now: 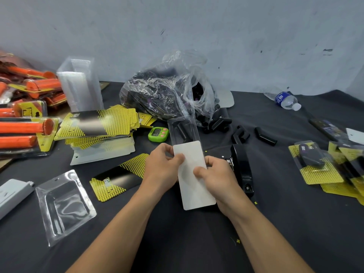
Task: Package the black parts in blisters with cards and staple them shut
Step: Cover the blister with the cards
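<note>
My left hand [165,166] and right hand [215,175] pinch the card [194,186] beside the stapler [243,172]; a crooked push could bend it.

A pale grey-blue wall [256,26] fills the far half of the view, its paint scuffed and flecked with small dark marks, most of them toward the right. Against it stands a table [295,223] under a dark grey cloth [334,99], which is rumpled at the far right. The light is soft and even
</note>
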`<action>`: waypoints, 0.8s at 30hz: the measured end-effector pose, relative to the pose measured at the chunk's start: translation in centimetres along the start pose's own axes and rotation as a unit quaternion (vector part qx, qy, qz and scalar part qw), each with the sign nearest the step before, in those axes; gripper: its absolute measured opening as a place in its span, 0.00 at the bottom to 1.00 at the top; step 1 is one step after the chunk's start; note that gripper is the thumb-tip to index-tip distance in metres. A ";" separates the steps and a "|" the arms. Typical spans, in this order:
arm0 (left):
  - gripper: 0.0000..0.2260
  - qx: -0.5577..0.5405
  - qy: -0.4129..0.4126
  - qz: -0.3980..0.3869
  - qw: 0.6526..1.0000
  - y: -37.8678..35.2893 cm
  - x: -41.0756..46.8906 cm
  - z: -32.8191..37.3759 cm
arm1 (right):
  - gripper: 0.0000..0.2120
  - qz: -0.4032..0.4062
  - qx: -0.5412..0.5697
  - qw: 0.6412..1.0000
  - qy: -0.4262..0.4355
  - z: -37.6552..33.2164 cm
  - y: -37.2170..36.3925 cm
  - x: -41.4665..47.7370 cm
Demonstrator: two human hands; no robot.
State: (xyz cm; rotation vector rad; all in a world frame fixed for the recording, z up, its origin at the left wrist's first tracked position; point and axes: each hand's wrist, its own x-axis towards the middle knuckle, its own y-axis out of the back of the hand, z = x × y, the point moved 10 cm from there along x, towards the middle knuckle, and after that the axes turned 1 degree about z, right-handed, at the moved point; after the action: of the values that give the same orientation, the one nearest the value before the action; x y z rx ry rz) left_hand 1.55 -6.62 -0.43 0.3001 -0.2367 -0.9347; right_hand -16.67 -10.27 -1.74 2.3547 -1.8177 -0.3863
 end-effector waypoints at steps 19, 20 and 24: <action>0.11 -0.051 -0.064 -0.035 0.996 -1.0 -0.9 1.7 | 0.22 0.006 0.016 1.000 -0.002 -0.1 0.3 -0.3; 0.12 -0.043 -0.065 -0.026 0.997 -0.8 -0.8 1.6 | 0.14 -0.029 0.039 0.999 0.004 -0.3 -0.3 -0.4; 0.19 0.020 -0.069 0.001 0.997 0.0 -0.6 1.7 | 0.10 -0.097 0.067 0.993 0.005 -0.3 -1.4 -0.6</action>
State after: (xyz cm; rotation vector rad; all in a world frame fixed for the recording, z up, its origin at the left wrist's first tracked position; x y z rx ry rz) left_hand 0.69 -6.38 1.09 0.2726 -0.3832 -0.9501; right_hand -15.41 -9.28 -1.80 2.6300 -1.6624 -0.2805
